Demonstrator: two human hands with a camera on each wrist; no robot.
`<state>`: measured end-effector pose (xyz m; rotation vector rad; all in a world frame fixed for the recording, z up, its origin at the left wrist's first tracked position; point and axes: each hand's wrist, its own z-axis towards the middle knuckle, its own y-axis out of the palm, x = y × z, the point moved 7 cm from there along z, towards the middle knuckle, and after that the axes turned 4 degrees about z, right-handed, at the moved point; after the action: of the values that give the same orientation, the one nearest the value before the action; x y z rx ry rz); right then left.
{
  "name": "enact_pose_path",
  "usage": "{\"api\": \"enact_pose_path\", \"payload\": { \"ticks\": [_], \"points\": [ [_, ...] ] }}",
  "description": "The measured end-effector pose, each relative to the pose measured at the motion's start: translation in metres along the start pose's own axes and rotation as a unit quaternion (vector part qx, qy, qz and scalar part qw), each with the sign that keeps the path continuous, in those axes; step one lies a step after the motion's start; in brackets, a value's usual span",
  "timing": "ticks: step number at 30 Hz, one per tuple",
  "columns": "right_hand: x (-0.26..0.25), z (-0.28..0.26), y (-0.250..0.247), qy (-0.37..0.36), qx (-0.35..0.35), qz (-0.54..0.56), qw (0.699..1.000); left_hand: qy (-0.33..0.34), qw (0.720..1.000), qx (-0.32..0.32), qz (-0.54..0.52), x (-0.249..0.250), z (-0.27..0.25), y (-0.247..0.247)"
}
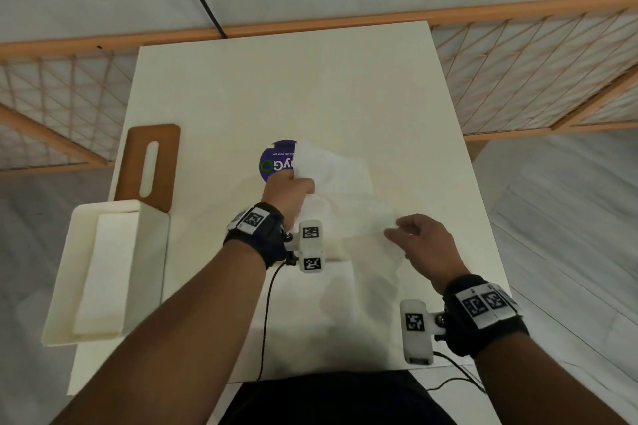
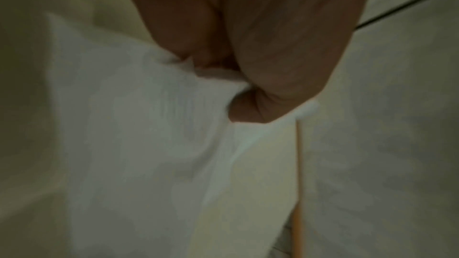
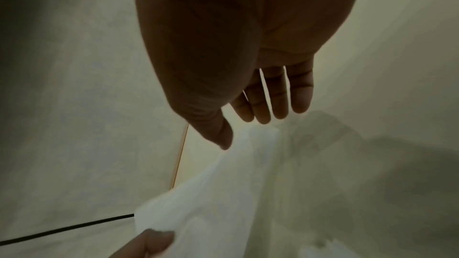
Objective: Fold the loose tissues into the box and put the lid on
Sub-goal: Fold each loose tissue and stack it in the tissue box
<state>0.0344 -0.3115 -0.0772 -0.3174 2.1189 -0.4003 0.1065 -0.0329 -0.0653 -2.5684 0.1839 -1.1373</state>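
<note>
My left hand (image 1: 293,190) grips one end of a loose white tissue (image 1: 345,190) above the middle of the table; in the left wrist view its curled fingers (image 2: 248,109) bunch the tissue (image 2: 136,134). The sheet stretches toward my right hand (image 1: 404,231), which is open, with the thumb tip (image 3: 224,144) at the tissue's (image 3: 211,193) edge and the fingers spread apart from it. More pale tissue (image 1: 366,272) lies flat under the hands. The white box (image 1: 158,252) stands at the left with folded tissues (image 1: 103,269) inside. Its brown slotted lid (image 1: 165,155) lies behind it.
A round purple sticker (image 1: 272,162) lies on the white table (image 1: 310,86), partly under the held tissue. A wooden lattice rail (image 1: 518,55) runs behind the table. A black cable (image 1: 266,314) hangs from my left wrist over the near edge.
</note>
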Motion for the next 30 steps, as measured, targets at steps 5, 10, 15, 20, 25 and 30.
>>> {"api": "enact_pose_path", "payload": {
  "ticks": [5, 10, 15, 20, 25, 30],
  "points": [
    [-0.034, -0.003, 0.03, 0.012, -0.069, 0.21, 0.975, 0.024, 0.986, -0.108, -0.128, 0.004, -0.048, -0.039],
    [-0.085, -0.032, 0.071, 0.058, -0.223, 0.363, 0.903, 0.08, 0.966, -0.165, -0.184, -0.007, -0.087, -0.084],
    [-0.119, -0.056, 0.095, -0.022, -0.267, 0.326, 0.907, 0.113, 0.976, -0.145, -0.118, -0.028, -0.106, -0.128],
    [-0.132, -0.07, 0.102, -0.068, -0.271, 0.261, 0.924, 0.146, 0.98, -0.137, 0.019, -0.04, -0.117, -0.152],
    [-0.136, -0.071, 0.101, -0.1, -0.222, 0.237, 0.94, 0.152, 0.979, -0.129, -0.034, -0.049, -0.114, -0.165],
    [-0.132, -0.067, 0.1, -0.091, -0.199, 0.301, 0.928, 0.166, 0.962, -0.116, -0.185, -0.052, -0.113, -0.174]
  ]
}}
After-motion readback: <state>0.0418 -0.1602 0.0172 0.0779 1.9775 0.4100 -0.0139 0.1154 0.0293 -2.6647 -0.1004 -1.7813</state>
